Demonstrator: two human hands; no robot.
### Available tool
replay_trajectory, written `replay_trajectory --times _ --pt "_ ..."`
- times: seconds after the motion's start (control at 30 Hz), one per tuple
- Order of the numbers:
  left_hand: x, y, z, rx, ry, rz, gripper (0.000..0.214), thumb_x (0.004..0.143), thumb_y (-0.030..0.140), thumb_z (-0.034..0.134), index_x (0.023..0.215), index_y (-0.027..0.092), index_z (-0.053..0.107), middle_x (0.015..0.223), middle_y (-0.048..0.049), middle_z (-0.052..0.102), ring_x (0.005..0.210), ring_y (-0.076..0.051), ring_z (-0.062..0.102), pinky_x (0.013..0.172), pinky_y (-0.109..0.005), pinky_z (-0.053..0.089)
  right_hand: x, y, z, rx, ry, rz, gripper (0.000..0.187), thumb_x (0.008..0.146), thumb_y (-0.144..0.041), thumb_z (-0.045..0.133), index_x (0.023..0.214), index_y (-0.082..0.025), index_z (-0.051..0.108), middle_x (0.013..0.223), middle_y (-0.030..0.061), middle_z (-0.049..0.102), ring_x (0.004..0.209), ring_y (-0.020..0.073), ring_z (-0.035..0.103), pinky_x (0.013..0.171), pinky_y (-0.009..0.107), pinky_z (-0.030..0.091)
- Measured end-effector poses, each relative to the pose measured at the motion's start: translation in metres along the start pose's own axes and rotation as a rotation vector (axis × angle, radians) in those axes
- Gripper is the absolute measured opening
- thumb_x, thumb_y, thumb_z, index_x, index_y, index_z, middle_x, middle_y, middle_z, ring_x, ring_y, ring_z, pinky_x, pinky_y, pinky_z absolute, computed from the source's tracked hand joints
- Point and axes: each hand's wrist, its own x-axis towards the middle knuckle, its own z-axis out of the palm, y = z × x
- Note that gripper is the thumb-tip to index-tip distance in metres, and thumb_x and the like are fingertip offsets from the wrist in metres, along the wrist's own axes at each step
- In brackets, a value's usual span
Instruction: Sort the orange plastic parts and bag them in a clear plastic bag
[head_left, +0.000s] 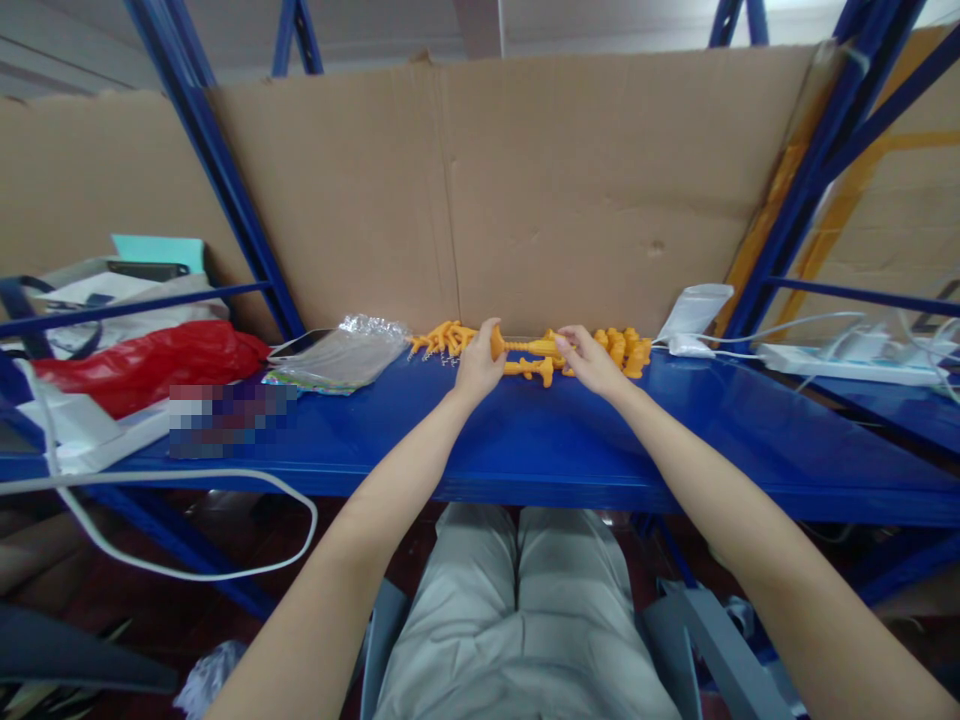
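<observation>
Both my arms reach forward over a blue metal shelf (525,440). My left hand (478,365) and my right hand (589,358) grip the two ends of a long orange plastic part (527,347), held just above the shelf near the cardboard back wall. Each hand's fingers are closed round it. Under the part lies another orange piece (534,369). A loose heap of small orange pieces (442,338) lies left of my left hand, and a cluster of chunkier orange pieces (624,350) sits right of my right hand.
A clear plastic bag (346,352) lies left of the orange pieces, a red bag (150,365) and white papers farther left. A white pouch (694,312), cables and a white power strip (840,362) sit at the right. Blue rack uprights (225,180) flank the cardboard (570,190).
</observation>
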Motion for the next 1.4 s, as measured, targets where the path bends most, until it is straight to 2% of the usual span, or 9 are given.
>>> replay_trajectory --times 0.13,0.23,0.33,0.47,0.77,1.07,1.4 --pt "0.000 0.002 0.000 0.002 -0.014 -0.009 0.053 0.080 0.006 0.060 0.130 0.021 0.050 0.122 -0.0101 0.066 0.115 -0.027 0.063 0.104 -0.045 0.049 0.000 0.002 0.002 0.055 -0.081 0.091 0.043 0.096 -0.061 0.042 0.111 -0.022 0.053 0.081 0.0034 0.064 0.057 0.0156 0.059 0.060 0.033 0.052" --pt "-0.001 0.003 -0.001 0.013 -0.013 -0.010 0.053 0.080 0.006 0.060 0.130 0.019 0.050 0.125 -0.0109 0.065 0.116 -0.026 0.063 0.104 -0.044 0.049 0.000 0.003 0.003 0.070 -0.094 0.067 0.046 0.093 -0.064 0.045 0.109 -0.022 0.052 0.071 -0.0006 0.059 0.053 0.0139 0.057 0.056 0.028 0.049" --pt "-0.001 0.004 -0.001 0.037 -0.010 -0.012 0.052 0.080 0.005 0.060 0.129 0.018 0.050 0.124 -0.0109 0.066 0.114 -0.026 0.063 0.103 -0.042 0.050 0.001 0.004 0.004 0.079 -0.089 0.045 0.044 0.092 -0.063 0.048 0.109 -0.023 0.052 0.071 -0.0019 0.057 0.054 0.0140 0.056 0.056 0.028 0.049" --pt "-0.001 0.004 -0.002 0.049 0.006 -0.021 0.051 0.080 0.006 0.061 0.128 0.019 0.051 0.118 -0.0097 0.068 0.109 -0.025 0.065 0.099 -0.041 0.052 0.001 0.004 0.003 0.050 -0.068 0.015 0.040 0.092 -0.056 0.050 0.115 -0.023 0.054 0.079 0.0010 0.060 0.062 0.0167 0.060 0.061 0.031 0.052" --pt "0.000 0.002 -0.002 0.023 0.013 -0.027 0.050 0.080 0.006 0.061 0.127 0.019 0.051 0.119 -0.0094 0.068 0.111 -0.025 0.065 0.099 -0.040 0.051 -0.002 -0.004 -0.002 -0.065 -0.044 -0.113 0.038 0.093 -0.037 0.052 0.128 -0.023 0.055 0.104 0.0082 0.064 0.084 0.0210 0.063 0.078 0.038 0.055" --pt "0.000 0.001 -0.001 -0.005 0.014 -0.018 0.050 0.080 0.007 0.062 0.127 0.019 0.050 0.116 -0.0097 0.068 0.109 -0.025 0.066 0.097 -0.041 0.052 -0.001 -0.008 -0.002 -0.107 -0.025 -0.179 0.033 0.090 -0.026 0.052 0.123 -0.021 0.055 0.116 0.0113 0.064 0.103 0.0239 0.063 0.089 0.041 0.054" --pt "0.000 0.005 -0.001 -0.004 0.008 -0.037 0.049 0.079 0.007 0.063 0.125 0.018 0.051 0.112 -0.0095 0.069 0.106 -0.025 0.067 0.097 -0.041 0.052 0.001 -0.005 -0.004 -0.177 0.012 -0.286 0.032 0.089 -0.020 0.050 0.120 -0.023 0.055 0.122 0.0128 0.063 0.117 0.0277 0.059 0.103 0.051 0.046"
